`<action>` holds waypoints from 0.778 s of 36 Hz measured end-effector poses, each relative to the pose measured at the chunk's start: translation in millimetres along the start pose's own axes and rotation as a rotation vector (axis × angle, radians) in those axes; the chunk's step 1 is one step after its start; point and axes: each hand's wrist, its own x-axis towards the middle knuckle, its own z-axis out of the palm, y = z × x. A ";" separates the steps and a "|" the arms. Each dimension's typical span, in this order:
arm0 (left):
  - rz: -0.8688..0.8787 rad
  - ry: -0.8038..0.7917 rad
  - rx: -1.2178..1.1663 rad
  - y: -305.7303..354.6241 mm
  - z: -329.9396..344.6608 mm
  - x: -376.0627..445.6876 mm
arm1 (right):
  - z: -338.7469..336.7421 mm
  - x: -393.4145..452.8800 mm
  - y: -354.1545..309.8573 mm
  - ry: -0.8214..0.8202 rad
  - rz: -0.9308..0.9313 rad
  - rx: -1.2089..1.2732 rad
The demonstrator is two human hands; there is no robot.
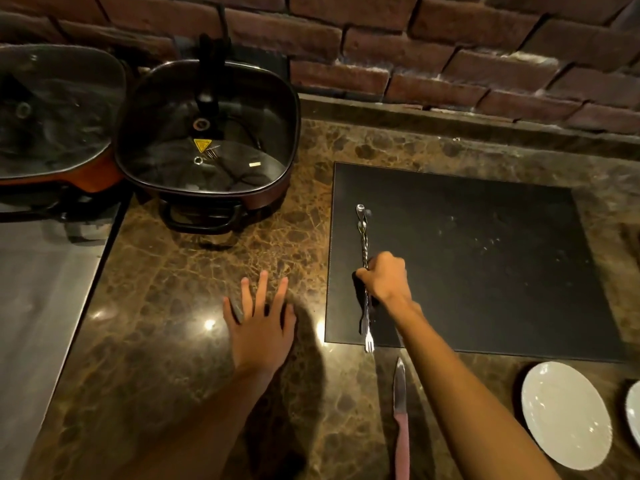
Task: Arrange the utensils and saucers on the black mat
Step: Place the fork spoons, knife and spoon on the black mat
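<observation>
A black mat [485, 258] lies on the marble counter at the right. My right hand [384, 278] is closed around the twisted middle of a long metal bar utensil [363, 237], spoon end far, fork end near, along the mat's left side. The fork tip reaches past the mat's near edge. My left hand [259, 323] rests flat on the counter left of the mat, fingers spread, holding nothing. A knife with a pink handle [400, 417] lies on the counter below the mat. A white saucer [564, 414] sits at the near right, with a second saucer [633, 414] cut by the frame edge.
Two electric pans with glass lids, a dark one [207, 133] and an orange one [52, 116], stand at the back left against a brick wall [450, 46]. A steel surface [41, 306] adjoins the counter on the left.
</observation>
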 end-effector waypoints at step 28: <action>0.046 -0.087 0.039 12.4 -3.0 1.4 | 18.7 -202.3 168.1 -0.206 0.157 -0.136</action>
